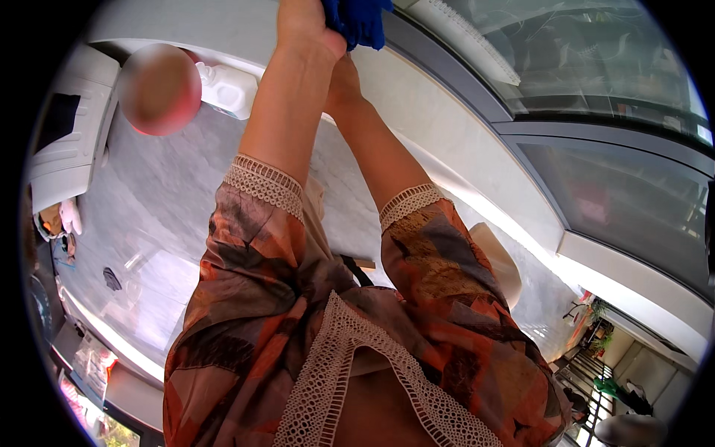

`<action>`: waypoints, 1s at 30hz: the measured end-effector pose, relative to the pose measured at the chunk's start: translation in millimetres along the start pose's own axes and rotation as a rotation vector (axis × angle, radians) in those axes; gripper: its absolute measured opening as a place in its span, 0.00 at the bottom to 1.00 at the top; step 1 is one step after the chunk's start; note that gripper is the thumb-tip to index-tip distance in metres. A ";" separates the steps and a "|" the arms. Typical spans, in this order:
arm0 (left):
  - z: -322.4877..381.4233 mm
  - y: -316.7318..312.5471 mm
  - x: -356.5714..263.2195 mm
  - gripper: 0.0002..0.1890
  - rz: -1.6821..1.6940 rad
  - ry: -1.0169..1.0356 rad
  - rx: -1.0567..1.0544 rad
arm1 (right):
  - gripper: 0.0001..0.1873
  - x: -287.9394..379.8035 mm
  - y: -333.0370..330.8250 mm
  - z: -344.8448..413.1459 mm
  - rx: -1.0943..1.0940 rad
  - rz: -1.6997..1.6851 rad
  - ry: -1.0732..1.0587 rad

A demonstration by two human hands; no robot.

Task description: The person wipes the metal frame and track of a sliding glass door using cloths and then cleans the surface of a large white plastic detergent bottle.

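Observation:
My left hand (307,25) is raised far forward and is cut off by the top edge of the view. A bright blue cloth (363,22) hangs against its palm side, and the fingers are out of sight. Just behind the left wrist is my right hand (343,81), close below the cloth. Most of its fingers are hidden, so its grip does not show. Both hands are beside a pale ledge (391,84) under a grey-framed window (447,72).
A red round container (159,89), blurred inside, stands by a white plastic jug (229,89). A white appliance (72,117) is at the left. A small dark cloth item (111,278) lies on the grey marbled floor (162,184). Plants (600,313) appear at the lower right.

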State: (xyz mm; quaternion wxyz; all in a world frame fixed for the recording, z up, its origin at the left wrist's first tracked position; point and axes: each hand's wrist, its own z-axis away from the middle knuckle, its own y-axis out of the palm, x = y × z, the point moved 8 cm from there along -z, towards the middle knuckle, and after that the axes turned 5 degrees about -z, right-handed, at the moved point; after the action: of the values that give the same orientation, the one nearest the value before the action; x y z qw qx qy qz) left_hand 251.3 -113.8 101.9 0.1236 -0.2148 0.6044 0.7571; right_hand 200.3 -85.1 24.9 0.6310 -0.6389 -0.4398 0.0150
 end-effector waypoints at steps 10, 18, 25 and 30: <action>-9.1 -2.8 24.6 0.13 -0.018 -0.027 0.057 | 0.22 -107.0 -125.6 221.6 -0.232 0.255 0.286; 40.8 18.0 99.3 0.20 -0.544 -0.107 -0.173 | 0.23 -222.9 -247.7 475.2 -0.769 0.077 1.180; 80.5 59.4 215.7 0.21 -1.524 0.441 0.515 | 0.22 -221.4 -230.1 614.6 -1.792 -1.343 1.188; 83.8 52.6 280.3 0.25 -2.007 0.697 0.790 | 0.20 -252.1 -263.8 651.2 -1.868 -1.371 1.110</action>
State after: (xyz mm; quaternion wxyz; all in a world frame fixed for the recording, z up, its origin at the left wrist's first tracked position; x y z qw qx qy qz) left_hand -32.7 -65.6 29.0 0.5593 -0.7475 0.3573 -0.0292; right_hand -471.3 236.6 -26.3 -0.0775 -0.4015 -0.2003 -0.8903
